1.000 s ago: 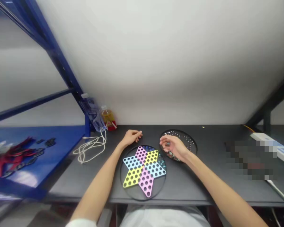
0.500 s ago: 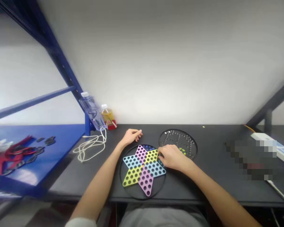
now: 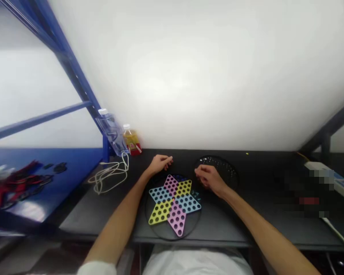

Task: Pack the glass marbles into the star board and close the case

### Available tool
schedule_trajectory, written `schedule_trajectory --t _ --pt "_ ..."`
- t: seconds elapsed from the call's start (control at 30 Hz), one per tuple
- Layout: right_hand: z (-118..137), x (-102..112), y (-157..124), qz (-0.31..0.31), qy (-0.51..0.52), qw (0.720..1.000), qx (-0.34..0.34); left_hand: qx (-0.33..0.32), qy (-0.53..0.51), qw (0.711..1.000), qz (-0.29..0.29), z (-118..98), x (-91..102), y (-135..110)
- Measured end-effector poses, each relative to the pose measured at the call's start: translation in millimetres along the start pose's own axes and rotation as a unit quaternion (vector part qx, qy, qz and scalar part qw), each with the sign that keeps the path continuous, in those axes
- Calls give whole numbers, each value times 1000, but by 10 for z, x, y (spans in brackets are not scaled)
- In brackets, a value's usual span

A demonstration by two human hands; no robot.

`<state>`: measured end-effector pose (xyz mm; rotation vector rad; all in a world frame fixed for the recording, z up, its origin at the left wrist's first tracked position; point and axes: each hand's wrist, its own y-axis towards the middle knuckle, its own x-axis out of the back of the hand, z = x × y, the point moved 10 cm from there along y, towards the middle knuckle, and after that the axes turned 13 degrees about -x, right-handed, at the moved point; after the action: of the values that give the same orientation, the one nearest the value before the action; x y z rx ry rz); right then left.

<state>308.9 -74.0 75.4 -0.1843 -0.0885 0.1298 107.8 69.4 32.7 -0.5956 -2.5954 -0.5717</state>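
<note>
A round Chinese-checkers board (image 3: 174, 204) with a pink, yellow and blue star full of holes lies on the dark table in front of me. Behind it to the right sits a round black tray (image 3: 227, 170) of small marbles. My left hand (image 3: 159, 164) rests on the table just behind the board, fingers loosely curled and empty. My right hand (image 3: 209, 178) hovers over the near edge of the tray, fingers bunched in a pinch; whatever they hold is too small to make out.
A coiled white cable (image 3: 110, 175) lies at the left, with a water bottle (image 3: 112, 133) and a yellow drink bottle (image 3: 132, 142) by the wall. A blue shelf frame (image 3: 74, 82) stands left, over red and black items (image 3: 14, 185). A white power strip (image 3: 331, 177) lies far right.
My right hand dropped from the marble tray to the board's right edge, then lifted back over the tray's near edge. My left hand stayed put. The picture got brighter.
</note>
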Motion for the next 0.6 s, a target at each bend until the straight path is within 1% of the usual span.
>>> schedule_trajectory --t 0.03,0.07,0.13,0.17,0.23,0.3,0.33,0.37,0.4,0.43,0.47,0.53,0.57,0.6 --pt "74 -19 -40 -10 -88 996 33 1 1 1000 -1 -4 1 -3" --pt "130 -67 -84 -9 -179 982 64 2 2 1000 -4 -8 5 -6" --pt "153 -190 -159 14 -327 940 100 2 6 1000 -7 -16 12 -9" --pt "127 -239 -185 29 -377 920 104 1 7 1000 -7 -19 13 -9" --pt "62 -294 -217 50 -435 894 97 -1 9 1000 -3 -22 7 -10" --pt "32 -304 -230 49 -458 883 92 -3 9 1000 -1 -25 5 -11" --pt "31 -298 -231 43 -459 883 90 -2 9 1000 -1 -25 6 -12" --pt "41 -283 -229 34 -450 888 88 -3 9 1000 -1 -26 6 -12" --pt "63 -259 -223 23 -426 900 87 -4 8 1000 -1 -27 5 -12" --pt "87 -226 -213 13 -387 918 85 -6 7 1000 -2 -30 5 -11" --pt "101 -183 -195 6 -327 942 75 -7 6 1000 -1 -29 3 -10" --pt "55 -96 -132 13 -157 987 30 -7 7 1000 0 -20 -2 -6" --pt "-1 -81 -95 29 -65 997 -1 -6 8 1000 0 -13 -2 -4" --pt "-63 -89 -62 49 16 998 -31 -4 10 1000 -1 -4 -1 -3"
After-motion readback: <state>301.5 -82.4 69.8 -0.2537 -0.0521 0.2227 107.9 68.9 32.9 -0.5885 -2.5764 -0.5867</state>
